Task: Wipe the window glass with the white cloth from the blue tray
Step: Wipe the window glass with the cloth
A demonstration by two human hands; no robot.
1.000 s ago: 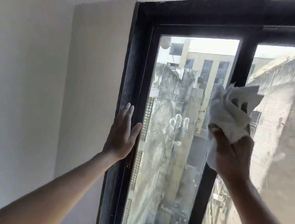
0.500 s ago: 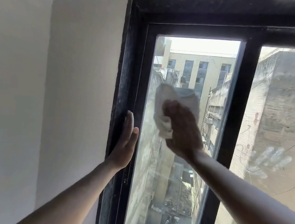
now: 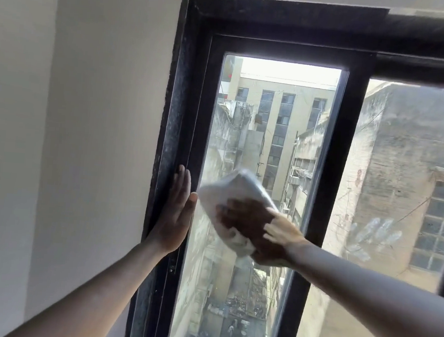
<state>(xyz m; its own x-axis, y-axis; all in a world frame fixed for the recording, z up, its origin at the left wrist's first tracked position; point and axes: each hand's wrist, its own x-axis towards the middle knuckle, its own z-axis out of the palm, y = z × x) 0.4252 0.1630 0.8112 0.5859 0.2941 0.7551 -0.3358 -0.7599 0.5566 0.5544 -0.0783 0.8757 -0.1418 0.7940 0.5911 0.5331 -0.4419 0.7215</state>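
Observation:
The white cloth (image 3: 229, 196) is pressed flat against the left pane of window glass (image 3: 276, 114), about halfway up and near its left edge; it is blurred by motion. My right hand (image 3: 258, 228) lies spread over the cloth and holds it to the glass. My left hand (image 3: 175, 212) rests flat, fingers up, on the black window frame (image 3: 179, 110) just left of the cloth, holding nothing. The blue tray is out of view.
A black vertical bar (image 3: 330, 177) divides the left pane from the right pane (image 3: 409, 158), which carries a smeared handprint (image 3: 373, 235). A plain pale wall (image 3: 98, 130) fills the left side. Buildings and an alley show outside.
My right hand has carried the cloth from the divider bar leftward across the left pane and slightly down, now near the left edge. My left hand stays on the frame.

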